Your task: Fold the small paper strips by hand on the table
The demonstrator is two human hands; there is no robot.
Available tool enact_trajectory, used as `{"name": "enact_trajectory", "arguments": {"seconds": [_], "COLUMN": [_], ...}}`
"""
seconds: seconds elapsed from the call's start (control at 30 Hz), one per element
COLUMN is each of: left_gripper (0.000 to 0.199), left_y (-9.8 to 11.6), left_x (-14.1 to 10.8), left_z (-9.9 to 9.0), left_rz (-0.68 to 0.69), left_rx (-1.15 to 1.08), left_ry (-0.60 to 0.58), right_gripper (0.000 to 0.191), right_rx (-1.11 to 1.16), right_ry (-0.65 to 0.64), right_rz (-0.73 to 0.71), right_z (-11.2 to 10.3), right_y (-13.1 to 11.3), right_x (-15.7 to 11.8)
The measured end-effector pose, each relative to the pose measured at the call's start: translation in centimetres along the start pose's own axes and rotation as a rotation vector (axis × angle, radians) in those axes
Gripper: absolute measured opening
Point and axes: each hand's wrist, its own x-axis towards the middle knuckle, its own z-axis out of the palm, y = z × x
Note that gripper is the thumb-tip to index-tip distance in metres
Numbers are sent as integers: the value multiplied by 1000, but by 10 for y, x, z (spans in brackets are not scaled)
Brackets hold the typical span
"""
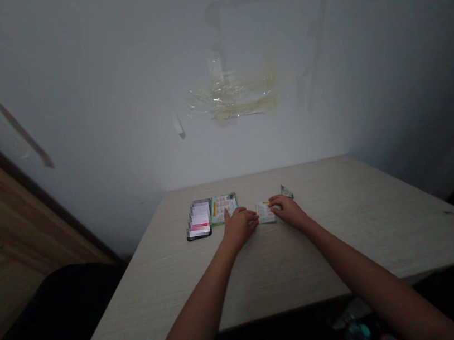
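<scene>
On table (286, 265) — left hand (240, 223), right hand (289, 209) at printed slip (265, 214) — fingers bent, grip unclear.

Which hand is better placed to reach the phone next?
Probably your left hand: it sits nearer the phone, while your right hand is farther off, at the right edge of the small printed paper.

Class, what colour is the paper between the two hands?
The paper is white with reddish print; head view.

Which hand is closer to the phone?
Left. The left hand is to the right of the phone; the right hand is farther right, at the right side of the small printed paper.
</scene>
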Motion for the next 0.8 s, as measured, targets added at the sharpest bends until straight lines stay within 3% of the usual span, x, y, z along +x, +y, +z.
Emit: {"name": "enact_trajectory", "arguments": {"seconds": [0.23, 0.8], "left_gripper": [20, 23], "left_y": [-2, -14], "left_x": [1, 19], "left_z": [0, 2], "left_rz": [34, 25], "left_rx": [23, -12], "left_ry": [-10, -48], "right_gripper": [6, 15], "right_rx": [-59, -85], "right_ry": [40, -52], "right_rz": [-27, 4], "right_z": [-4, -10], "right_y": [-8, -13], "right_x": [-3, -3]}}
